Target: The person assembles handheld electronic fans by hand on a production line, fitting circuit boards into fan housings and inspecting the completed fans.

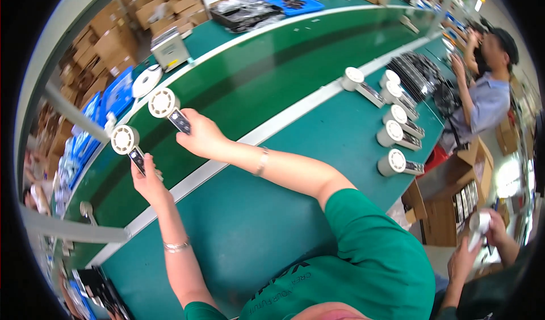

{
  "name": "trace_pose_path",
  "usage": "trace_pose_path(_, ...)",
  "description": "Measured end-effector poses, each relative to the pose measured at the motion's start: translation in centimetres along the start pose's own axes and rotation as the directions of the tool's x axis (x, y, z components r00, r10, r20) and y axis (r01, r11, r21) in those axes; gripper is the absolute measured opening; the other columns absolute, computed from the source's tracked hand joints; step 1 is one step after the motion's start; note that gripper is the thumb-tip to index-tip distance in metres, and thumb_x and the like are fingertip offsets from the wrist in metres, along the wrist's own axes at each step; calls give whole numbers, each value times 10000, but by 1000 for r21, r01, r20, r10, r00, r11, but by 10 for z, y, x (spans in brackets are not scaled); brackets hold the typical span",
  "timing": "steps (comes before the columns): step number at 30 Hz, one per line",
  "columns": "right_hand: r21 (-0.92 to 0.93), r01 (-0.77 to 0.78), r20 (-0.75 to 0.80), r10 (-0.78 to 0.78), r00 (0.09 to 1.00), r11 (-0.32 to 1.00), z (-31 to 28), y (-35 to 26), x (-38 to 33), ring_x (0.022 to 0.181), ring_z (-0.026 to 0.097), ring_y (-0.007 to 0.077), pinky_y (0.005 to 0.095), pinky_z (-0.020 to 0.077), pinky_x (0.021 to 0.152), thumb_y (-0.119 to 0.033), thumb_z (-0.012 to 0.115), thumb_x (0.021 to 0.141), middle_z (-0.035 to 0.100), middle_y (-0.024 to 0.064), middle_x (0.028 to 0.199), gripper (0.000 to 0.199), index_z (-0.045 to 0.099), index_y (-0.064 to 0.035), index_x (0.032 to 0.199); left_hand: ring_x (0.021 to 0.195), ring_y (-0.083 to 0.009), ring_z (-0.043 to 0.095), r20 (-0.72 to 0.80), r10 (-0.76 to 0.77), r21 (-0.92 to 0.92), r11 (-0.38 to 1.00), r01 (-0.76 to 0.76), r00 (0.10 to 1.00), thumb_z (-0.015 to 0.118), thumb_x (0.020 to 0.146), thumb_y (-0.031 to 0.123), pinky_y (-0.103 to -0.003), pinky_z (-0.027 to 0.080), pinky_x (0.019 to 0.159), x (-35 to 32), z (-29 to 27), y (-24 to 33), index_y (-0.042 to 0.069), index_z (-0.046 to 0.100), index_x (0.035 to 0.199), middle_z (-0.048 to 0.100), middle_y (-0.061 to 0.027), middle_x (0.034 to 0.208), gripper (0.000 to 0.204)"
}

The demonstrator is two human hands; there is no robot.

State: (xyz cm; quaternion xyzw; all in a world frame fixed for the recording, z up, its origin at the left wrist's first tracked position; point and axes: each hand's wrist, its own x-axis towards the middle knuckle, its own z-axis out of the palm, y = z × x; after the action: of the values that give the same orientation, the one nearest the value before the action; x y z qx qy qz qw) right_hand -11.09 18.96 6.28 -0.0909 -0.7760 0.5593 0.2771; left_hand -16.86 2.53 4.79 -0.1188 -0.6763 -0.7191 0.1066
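My left hand [151, 185] is closed round the handle of a white device with a round, slotted head [124, 140]; its kind is not certain, but it resembles a handheld fan or small hair dryer. A dark strip shows along its handle. Slightly higher and to the right, my right hand [203, 135] grips the handle of a second such device [163, 103], also with a dark strip. Both are held up over the green conveyor belt [238, 87], heads pointing away from me. Several similar devices [392, 134] rest on the green table [272, 192] at the right.
A pale rail [284, 119] divides table from belt. Another device [87, 211] lies on the belt at left. Black bagged parts [417, 76] sit at the table's far right, near a co-worker [482, 87]. An open carton [454, 198] stands right of the table; a second person's hands [465, 257] hold a white device.
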Motion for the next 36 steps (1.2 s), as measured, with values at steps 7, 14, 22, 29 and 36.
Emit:
trace_pose_path(7,-559,-192,-73,183,980,806,27,90,55,1001,549,321,412,484,813,-179,637,736,532,182,1081,353,594,29,1018,769,-190,612,111,57,520,847,-107,992,657,829,309,-334,470,706,106,-21,-127,-9,659,1010,676,-95,856,366)
trace_pose_path(14,-594,-25,22,47,999,804,-3,46,20,1128,397,294,435,341,912,-358,682,734,459,174,1168,590,538,48,1136,956,-410,600,-75,166,887,462,-10,983,559,830,531,-472,462,854,108,-41,-137,-3,615,1129,639,-228,1052,614)
trace_pose_path(22,-611,268,-137,-433,891,745,-116,-59,-105,1122,408,332,439,352,888,-190,692,688,455,179,1132,515,512,18,1123,1038,-379,535,345,597,411,597,-689,724,623,868,223,-450,408,911,-21,85,-37,-50,578,1146,577,-243,1123,393)
trace_pose_path(29,-718,37,-469,-522,713,695,-216,-111,-226,1101,460,347,422,374,943,-163,672,728,485,178,1158,457,521,-6,1130,1079,-219,503,544,419,112,822,-558,727,570,912,185,-321,420,830,-136,108,29,53,532,1255,497,-129,1257,369)
trace_pose_path(36,-654,-698,-720,-522,457,291,-314,-76,-328,1197,370,386,487,355,954,-194,745,701,388,216,1260,714,371,9,1274,1037,-190,542,734,342,-110,912,-395,587,602,873,105,-288,454,805,-205,130,67,54,560,1218,544,-95,1195,351)
